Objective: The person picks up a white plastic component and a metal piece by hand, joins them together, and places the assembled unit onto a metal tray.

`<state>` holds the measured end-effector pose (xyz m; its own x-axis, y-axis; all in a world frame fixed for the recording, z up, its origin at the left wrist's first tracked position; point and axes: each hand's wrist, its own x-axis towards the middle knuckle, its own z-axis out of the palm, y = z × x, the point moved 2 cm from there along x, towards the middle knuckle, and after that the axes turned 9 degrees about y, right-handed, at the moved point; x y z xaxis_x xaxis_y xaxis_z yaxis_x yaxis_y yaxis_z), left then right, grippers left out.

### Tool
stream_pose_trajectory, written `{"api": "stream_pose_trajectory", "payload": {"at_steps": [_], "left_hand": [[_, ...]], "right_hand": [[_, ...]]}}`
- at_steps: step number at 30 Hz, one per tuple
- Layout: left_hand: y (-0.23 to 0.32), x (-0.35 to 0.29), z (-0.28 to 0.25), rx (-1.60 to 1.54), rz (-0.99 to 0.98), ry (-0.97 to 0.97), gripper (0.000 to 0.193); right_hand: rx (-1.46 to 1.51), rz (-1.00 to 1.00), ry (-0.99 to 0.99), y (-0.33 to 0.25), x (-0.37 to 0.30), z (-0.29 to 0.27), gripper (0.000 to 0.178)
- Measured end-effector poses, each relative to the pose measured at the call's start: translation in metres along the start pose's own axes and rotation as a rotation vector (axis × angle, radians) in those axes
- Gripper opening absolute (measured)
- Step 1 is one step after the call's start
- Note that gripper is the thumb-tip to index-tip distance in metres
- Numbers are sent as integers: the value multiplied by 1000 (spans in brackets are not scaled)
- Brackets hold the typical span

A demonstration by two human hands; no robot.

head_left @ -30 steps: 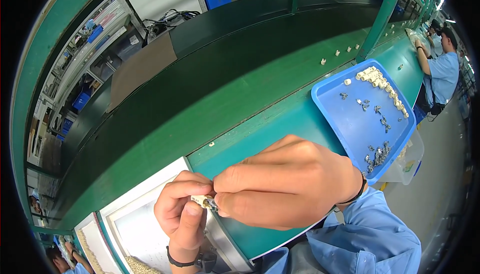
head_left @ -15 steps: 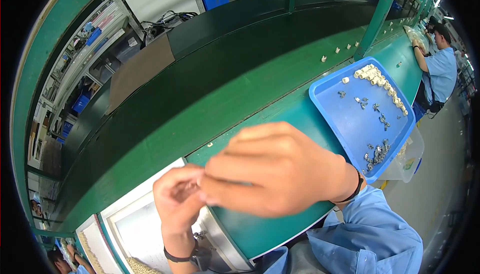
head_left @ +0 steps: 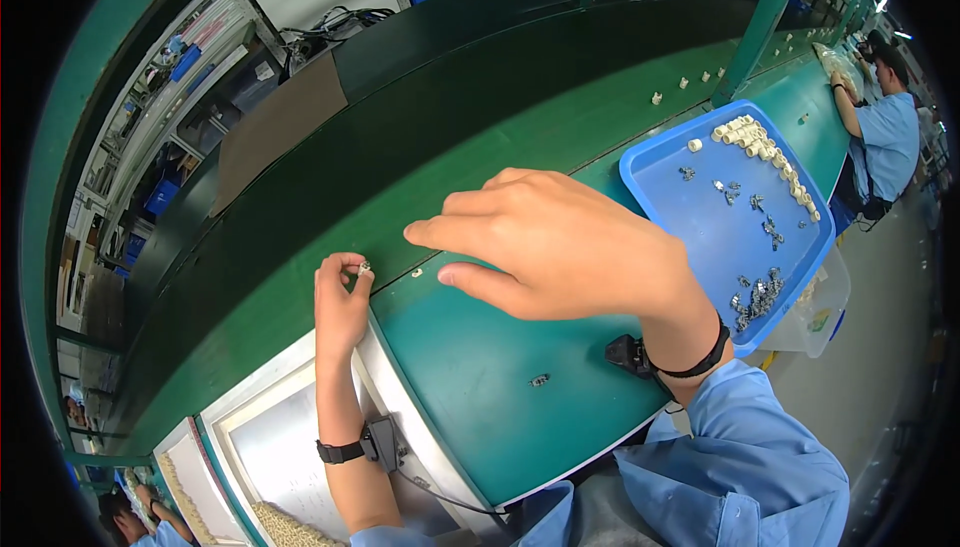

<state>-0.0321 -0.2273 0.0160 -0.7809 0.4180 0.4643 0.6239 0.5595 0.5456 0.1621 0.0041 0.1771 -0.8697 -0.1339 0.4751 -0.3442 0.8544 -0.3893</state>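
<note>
Evidently, the left hand (head_left: 340,299) pinched a small metal part (head_left: 365,267) between fingertips at the green belt's (head_left: 420,157) edge, raised for handling, while the right hand (head_left: 560,247) hovered open-fingered, empty, near the blue tray (head_left: 700,237).

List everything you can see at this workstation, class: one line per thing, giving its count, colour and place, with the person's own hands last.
Tray: one, blue, right side of the green bench.
White cylindrical parts: a row, too many to count, along the tray's far edge.
Small metal parts: a scattered heap, grey, near corner of the tray.
Loose metal part: one, grey, on the green mat in front of the person.
Conveyor belt: one, dark green, beyond the bench.
Co-worker: one, blue shirt, far right.
Left hand: pinches a tiny metal piece between its fingers.
Right hand: open, fingers spread above the mat, holding nothing.
</note>
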Motion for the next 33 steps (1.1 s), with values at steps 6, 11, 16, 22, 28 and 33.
{"api": "stream_pose_trajectory", "payload": {"at_steps": [6, 11, 16, 22, 28, 33], "left_hand": [[-19, -2, 25, -48, -117, -81, 15], [-13, 1, 18, -12, -152, -107, 14], [10, 11, 9, -57, -9, -47, 15], [103, 63, 12, -74, 204, -265, 10], [186, 121, 149, -165, 229, -408, 14], [219, 129, 259, -197, 175, -349, 16]], "right_hand": [[69, -76, 43, -3, -4, 6, 32], [57, 29, -79, -15, -29, -9, 30], [18, 162, 32, 2, -119, -48, 30], [-455, 789, 26, 82, -279, -87, 39], [-447, 902, -33, 102, -315, -88, 45], [-546, 883, 113, 109, -318, -95, 48]]}}
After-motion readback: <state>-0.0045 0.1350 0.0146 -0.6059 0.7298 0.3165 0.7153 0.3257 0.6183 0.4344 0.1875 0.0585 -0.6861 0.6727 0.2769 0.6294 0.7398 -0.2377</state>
